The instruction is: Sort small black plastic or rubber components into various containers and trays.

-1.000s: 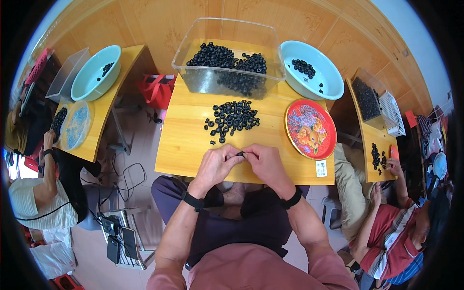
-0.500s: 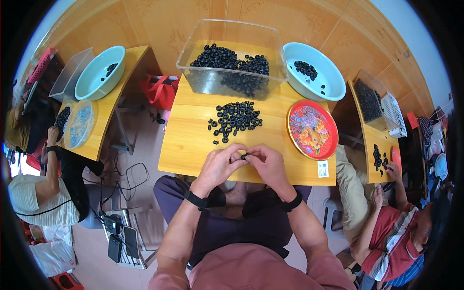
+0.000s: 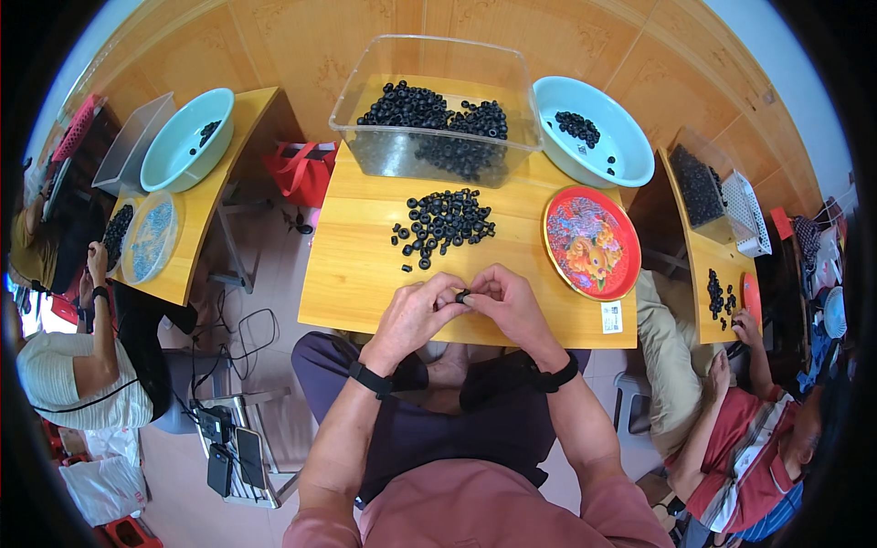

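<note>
Over the near edge of the yellow table [image 3: 356, 274], my two hands meet around one small black ring-like part [image 3: 462, 297]. My left hand [image 3: 416, 310] is closed, pinching the part from the left between thumb and fingers. From the other side my right hand [image 3: 507, 306] also pinches at it, fingertips pressed together; anything smaller between those fingertips is too small to make out. Just beyond my hands lies a loose pile of similar black parts [image 3: 448, 222]. A red round tray [image 3: 625, 267] with a floral print, holding tiny pale pieces, rests to the right.
A clear plastic bin [image 3: 393, 151] of black parts stands at the table's back, beside a light blue basin [image 3: 630, 151] with several more. Co-workers sit at tables left [image 3: 78, 365] and right [image 3: 740, 438]. A red bag [image 3: 301, 172] and cables [image 3: 260, 338] are left of the table.
Both hands stay pinched on the black part, with only a slight shift of my right hand and fingers. The pile and containers look unchanged.
</note>
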{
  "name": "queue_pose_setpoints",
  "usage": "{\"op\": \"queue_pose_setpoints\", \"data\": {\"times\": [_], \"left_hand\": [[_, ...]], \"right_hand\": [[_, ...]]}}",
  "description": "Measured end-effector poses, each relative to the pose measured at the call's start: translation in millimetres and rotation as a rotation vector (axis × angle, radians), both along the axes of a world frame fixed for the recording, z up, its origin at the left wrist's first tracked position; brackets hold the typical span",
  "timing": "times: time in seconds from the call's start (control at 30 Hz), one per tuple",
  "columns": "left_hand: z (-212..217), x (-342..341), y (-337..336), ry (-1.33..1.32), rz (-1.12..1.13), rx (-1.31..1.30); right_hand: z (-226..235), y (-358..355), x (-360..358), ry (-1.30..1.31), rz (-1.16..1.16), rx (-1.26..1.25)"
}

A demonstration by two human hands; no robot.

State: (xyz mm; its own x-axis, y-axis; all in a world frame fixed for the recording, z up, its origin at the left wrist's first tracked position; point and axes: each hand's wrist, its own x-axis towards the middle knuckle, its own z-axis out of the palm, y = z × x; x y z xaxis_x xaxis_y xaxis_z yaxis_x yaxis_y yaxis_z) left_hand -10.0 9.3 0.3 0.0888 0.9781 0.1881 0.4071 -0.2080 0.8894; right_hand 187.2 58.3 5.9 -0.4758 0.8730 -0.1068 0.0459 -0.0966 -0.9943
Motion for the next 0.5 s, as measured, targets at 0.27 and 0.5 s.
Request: {"op": "queue_pose_setpoints", "data": {"times": [0.27, 0.5], "left_hand": [[8.2, 1.1, 0.7, 0.099, -0.026, -0.005], [9.6, 4.4, 5.5, 0.359, -0.122, 0.217]], "right_hand": [[0.5, 2.8, 5.2, 0.031, 0.048, -0.047], [5.9, 7.7, 13.1, -0.009, 0.127, -0.102]]}}
